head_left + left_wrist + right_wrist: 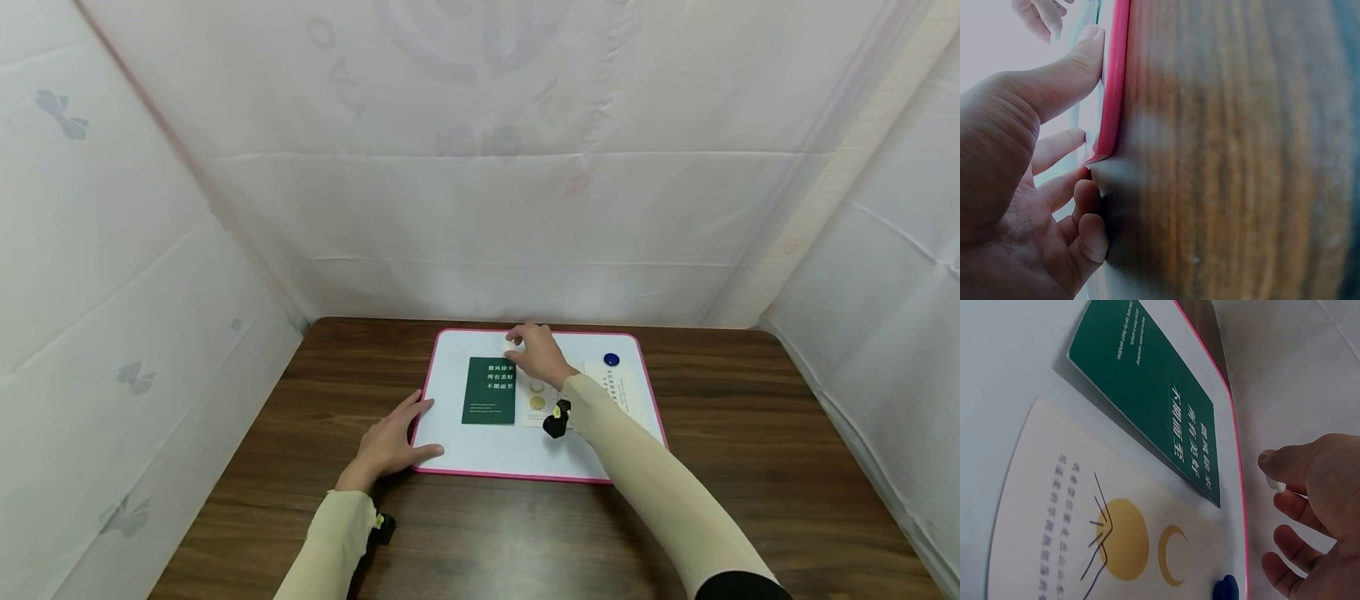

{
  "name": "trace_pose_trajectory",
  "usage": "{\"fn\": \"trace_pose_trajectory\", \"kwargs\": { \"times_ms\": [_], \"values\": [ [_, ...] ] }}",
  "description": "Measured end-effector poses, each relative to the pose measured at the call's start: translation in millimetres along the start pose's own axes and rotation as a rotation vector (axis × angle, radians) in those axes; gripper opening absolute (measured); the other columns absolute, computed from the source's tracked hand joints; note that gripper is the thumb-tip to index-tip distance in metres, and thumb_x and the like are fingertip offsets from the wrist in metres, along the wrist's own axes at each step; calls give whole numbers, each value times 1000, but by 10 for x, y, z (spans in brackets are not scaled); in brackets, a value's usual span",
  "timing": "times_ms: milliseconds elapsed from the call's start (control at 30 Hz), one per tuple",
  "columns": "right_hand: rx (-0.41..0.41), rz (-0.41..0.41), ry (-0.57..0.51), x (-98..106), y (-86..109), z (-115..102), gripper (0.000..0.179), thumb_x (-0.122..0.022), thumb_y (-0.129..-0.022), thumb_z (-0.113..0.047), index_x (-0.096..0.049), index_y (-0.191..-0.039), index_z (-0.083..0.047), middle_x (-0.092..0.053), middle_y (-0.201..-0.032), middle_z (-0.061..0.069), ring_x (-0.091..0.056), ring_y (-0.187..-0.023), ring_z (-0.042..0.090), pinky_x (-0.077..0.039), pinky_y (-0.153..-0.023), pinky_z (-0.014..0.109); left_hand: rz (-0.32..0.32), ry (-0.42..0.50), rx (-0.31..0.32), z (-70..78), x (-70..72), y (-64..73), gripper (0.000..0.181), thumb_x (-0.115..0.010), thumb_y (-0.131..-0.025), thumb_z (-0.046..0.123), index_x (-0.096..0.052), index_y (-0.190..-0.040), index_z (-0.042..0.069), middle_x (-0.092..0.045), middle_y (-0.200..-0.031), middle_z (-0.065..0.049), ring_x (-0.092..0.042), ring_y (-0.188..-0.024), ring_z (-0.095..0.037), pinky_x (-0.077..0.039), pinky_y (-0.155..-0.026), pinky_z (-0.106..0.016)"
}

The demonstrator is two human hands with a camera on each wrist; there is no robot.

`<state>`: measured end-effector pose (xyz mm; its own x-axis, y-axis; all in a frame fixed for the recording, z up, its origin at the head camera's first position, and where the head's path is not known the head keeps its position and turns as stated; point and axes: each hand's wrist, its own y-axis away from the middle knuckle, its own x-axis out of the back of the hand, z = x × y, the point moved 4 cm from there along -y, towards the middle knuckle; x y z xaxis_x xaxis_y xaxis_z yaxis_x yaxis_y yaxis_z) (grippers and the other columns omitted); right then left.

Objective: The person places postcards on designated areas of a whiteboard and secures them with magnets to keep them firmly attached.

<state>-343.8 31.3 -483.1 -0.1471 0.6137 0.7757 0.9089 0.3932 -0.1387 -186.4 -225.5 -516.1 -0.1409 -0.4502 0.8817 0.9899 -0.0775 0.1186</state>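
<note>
A whiteboard with a pink rim (480, 454) lies flat on the table. My left hand (390, 437) rests at its left edge, thumb (1075, 69) and forefinger spread over the border, the other fingers beside it. Above the board's far side, my right hand (542, 354) pinches a small white magnet (1274, 484) between thumb and forefinger. Just below is a green card (487, 396) with white writing, one long edge lifted off the board. Beside it lies a white card (1072, 506) with a gold moon and sun; a blue magnet (1226, 589) sits at its top.
At the board's right, another white card (621, 390) with dark writing has a round blue magnet (611, 360) at its top. My right forearm covers part of these cards. The brown wooden table (750, 417) extends around the board, with white curtains (487, 208) behind and at both sides.
</note>
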Motion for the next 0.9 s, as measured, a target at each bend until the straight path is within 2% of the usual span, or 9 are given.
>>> {"fn": "trace_pose_trajectory", "kwargs": {
  "times_ms": [333, 633, 900],
  "values": [
    [-19, -31, 10, -150, -76, -36, 29, -76, -95, -20, -72, -120, -7, -64, -112, 7, -52, -108, 26, -49, -91, 39, -4, 10, 3, 10, -11, 2, 90, -83, -79, 55, -48, -154, 19, -31, -167, -13, -41, -144, -43, -33, -107, -73],
    [-13, -41, 12, -242, -103, -67, 27, -77, -94, -18, -74, -118, -7, -65, -107, 6, -51, -102, 25, -48, -88, 38, 1, 9, 2, 7, -23, 9, 90, -83, -80, 56, -49, -154, 19, -31, -167, -13, -42, -143, -44, -33, -107, -73],
    [1, -57, 91, -309, -160, -57, 28, -78, -94, -21, -74, -119, -8, -67, -110, 6, -54, -104, 24, -47, -93, 40, 6, 4, -9, -1, -22, 12, 89, -83, -80, 53, -48, -155, 19, -31, -167, -11, -44, -143, -42, -35, -107, -72]
  ]
}}
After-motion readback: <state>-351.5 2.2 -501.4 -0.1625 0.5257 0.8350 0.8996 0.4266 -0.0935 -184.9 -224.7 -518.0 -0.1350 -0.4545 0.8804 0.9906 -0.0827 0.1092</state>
